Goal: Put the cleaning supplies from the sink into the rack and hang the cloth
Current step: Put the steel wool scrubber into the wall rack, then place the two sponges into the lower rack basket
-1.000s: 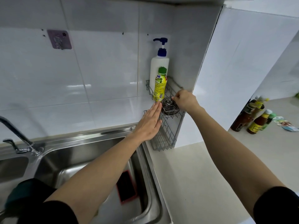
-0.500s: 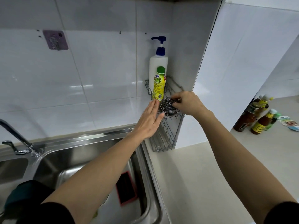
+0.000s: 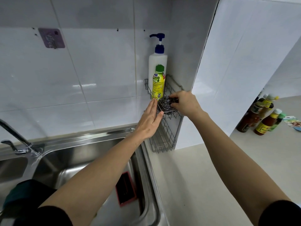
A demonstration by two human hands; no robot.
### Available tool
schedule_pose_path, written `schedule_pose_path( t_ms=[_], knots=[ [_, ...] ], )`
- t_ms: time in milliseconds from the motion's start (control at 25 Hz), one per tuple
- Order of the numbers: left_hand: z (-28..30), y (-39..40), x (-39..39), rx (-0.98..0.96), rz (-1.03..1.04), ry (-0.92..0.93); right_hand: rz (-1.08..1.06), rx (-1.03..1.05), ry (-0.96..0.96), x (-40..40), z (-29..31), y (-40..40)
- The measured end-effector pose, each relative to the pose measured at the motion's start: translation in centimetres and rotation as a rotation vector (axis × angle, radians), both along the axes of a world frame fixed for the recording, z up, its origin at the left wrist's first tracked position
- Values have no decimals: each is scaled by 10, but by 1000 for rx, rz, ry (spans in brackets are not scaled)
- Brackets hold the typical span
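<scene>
A wire rack (image 3: 169, 128) hangs in the tiled corner. Its upper shelf holds a white pump bottle (image 3: 157, 62), a yellow bottle with a green cap (image 3: 158, 83) and a steel wool scrubber (image 3: 166, 104). My right hand (image 3: 185, 103) grips the scrubber from the right, on the shelf. My left hand (image 3: 150, 121) lies flat, fingers straight, against the rack's left front edge. In the steel sink (image 3: 78, 154) lies a black sponge with a red rim (image 3: 125, 188). A dark green cloth (image 3: 24, 191) sits at the sink's lower left, partly behind my arm.
A purple adhesive hook (image 3: 51, 38) is stuck on the wall tiles at upper left. A faucet (image 3: 14, 136) stands left of the sink. Several sauce bottles (image 3: 260, 116) stand on the counter at right. The rack's lower shelf (image 3: 162, 144) holds nothing.
My right hand has shifted its fingers onto the scrubber's top and right side and nudged it left on the shelf. My left hand stays flat against the rack.
</scene>
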State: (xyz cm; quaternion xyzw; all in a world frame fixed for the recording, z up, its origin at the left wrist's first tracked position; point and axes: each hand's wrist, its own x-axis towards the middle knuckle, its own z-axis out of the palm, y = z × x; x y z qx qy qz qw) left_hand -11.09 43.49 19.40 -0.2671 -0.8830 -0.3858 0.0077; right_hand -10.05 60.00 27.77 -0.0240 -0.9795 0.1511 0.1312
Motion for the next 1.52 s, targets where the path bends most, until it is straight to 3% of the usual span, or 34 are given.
schedule_pose_path(
  t_ms=[360,600,840,1040,1240,1520],
  knots=[
    [1,0,1,-26,6,20,-9,13,37,1,-5,0],
    [9,-16,5,-53,12,52,-10,-26,268,15,-7,-13],
    [-15,-114,13,-106,156,114,273,-169,528,34,-20,-69],
    [-69,-253,48,-175,388,42,427,-288,283,44,-96,-159],
    [-132,-369,97,-396,563,-63,461,-307,-87,67,-199,-240],
    [-197,-455,146,-604,682,-212,408,-260,-507,100,-303,-324]
  ],
)
